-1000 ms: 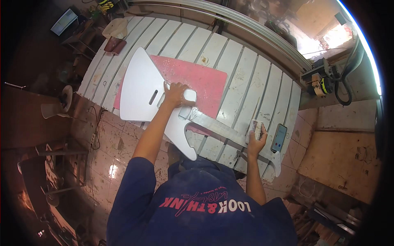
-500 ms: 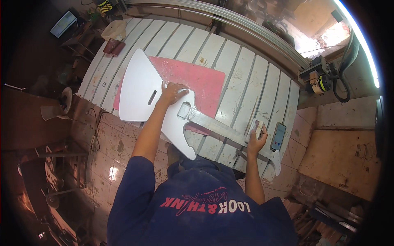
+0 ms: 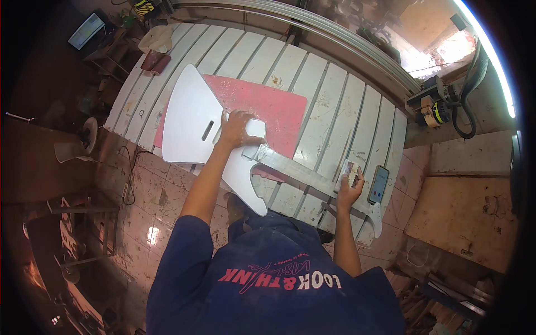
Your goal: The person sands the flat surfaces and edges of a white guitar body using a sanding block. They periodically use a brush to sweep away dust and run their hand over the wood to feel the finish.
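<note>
A white electric guitar [image 3: 187, 120] with an angular body lies across the bench, its neck [image 3: 296, 172] running right to the white headstock [image 3: 376, 218]. The neck's face has a pale covering that looks like tape. My left hand [image 3: 239, 129] rests on the body beside the neck joint, fingers and thumb spread, partly hiding the joint. Over the headstock end of the neck, my right hand [image 3: 349, 192] is closed on a small pale block [image 3: 349, 172] with a brown patch. A pink mat [image 3: 268, 103] lies under the body.
The slatted white bench [image 3: 329, 106] carries a phone [image 3: 378, 184] just right of my right hand. A dark red roll [image 3: 156, 63] and a pale bag-like item [image 3: 156, 39] sit at its far left corner. A metal rail [image 3: 312, 33] runs behind the bench.
My left hand has shifted slightly right toward the neck joint, its thumb now reaching across it. The right hand and block look nearly unmoved; the guitar has hardly shifted.
</note>
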Demonstrator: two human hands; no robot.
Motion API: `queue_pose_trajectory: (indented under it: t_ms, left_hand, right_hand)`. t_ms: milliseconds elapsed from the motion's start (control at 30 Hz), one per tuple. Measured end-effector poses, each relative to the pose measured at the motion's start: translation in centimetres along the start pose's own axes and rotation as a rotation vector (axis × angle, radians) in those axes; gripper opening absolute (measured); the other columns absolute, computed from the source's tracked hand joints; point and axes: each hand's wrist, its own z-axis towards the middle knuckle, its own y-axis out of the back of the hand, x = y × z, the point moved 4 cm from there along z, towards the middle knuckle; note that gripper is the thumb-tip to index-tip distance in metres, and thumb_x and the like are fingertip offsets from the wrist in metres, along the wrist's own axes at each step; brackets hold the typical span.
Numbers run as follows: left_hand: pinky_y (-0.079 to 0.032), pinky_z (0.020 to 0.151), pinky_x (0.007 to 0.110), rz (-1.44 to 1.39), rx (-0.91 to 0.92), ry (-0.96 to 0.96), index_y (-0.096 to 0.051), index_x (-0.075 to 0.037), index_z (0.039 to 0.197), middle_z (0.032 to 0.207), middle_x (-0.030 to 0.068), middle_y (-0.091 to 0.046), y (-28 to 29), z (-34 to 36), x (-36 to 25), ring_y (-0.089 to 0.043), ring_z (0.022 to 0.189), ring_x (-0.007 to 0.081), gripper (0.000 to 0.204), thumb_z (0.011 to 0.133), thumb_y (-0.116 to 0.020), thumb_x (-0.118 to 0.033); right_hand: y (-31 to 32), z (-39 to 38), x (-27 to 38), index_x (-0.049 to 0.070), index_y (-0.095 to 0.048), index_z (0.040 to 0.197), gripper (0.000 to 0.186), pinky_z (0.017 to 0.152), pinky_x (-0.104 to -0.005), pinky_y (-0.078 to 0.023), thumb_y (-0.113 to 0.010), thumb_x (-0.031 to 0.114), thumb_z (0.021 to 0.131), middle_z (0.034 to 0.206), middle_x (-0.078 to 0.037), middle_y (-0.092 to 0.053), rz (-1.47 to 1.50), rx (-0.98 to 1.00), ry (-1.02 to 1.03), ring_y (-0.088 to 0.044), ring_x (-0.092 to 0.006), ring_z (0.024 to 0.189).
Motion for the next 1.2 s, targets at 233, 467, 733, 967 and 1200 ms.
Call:
queue_pose_trajectory:
  t_ms: [233,467,733,967,1200]
  left_hand:
    - [-0.009,0.126,0.070,-0.116,0.066,0.031,-0.065,-0.025,0.143,0.152,0.0038,-0.059,-0.2,0.8,1.9,-0.039,0.151,0.0285,0.097,0.066,-0.076,-0.083]
    - [-0.006,0.129,0.067,0.009,0.066,-0.097,-0.059,-0.027,0.149,0.157,0.0033,-0.053,0.0,0.4,1.8,-0.029,0.158,0.0322,0.105,0.061,-0.082,-0.079]
    - [-0.009,0.129,0.065,0.021,0.159,-0.009,-0.057,-0.027,0.150,0.160,0.0053,-0.051,1.2,0.3,0.5,-0.028,0.158,0.0319,0.111,0.058,-0.081,-0.083]
    - [-0.014,0.128,0.063,0.040,0.065,-0.016,-0.059,-0.021,0.149,0.157,0.0080,-0.053,1.5,-0.8,0.2,-0.036,0.154,0.0329,0.106,0.065,-0.076,-0.084]
    - [-0.022,0.127,0.055,-0.092,-0.177,-0.128,-0.066,-0.014,0.141,0.147,0.0130,-0.062,0.7,-0.7,1.2,-0.045,0.147,0.0336,0.066,0.094,-0.067,-0.060]
  right_hand:
    - [-0.4,-0.2,0.3,-0.007,-0.054,0.145,0.059,0.111,-0.0374,-0.047,-0.073,0.002,0.090,0.137,-0.019,-0.062,-0.022,-0.004,0.018,-0.062,-0.0259,0.124]
    - [-0.1,0.0,-0.5,-0.004,-0.051,0.148,0.058,0.105,-0.0344,-0.049,-0.069,0.003,0.093,0.131,-0.015,-0.065,-0.091,-0.023,0.073,-0.064,-0.0211,0.117]
    - [0.0,-0.1,0.1,-0.008,-0.053,0.145,0.058,0.112,-0.0377,-0.047,-0.071,0.002,0.091,0.139,-0.019,-0.061,-0.052,-0.005,-0.007,-0.062,-0.0257,0.125]
    - [-3.0,0.0,6.5,-0.005,-0.058,0.142,0.052,0.110,-0.0383,-0.048,-0.072,0.002,0.092,0.137,-0.018,-0.064,-0.176,0.145,-0.016,-0.063,-0.0255,0.124]
    - [-15.9,-1.0,13.5,0.008,-0.074,0.126,0.048,0.092,-0.0399,-0.054,-0.076,0.001,0.078,0.109,-0.013,-0.068,-0.277,0.697,0.482,-0.067,-0.0296,0.103]
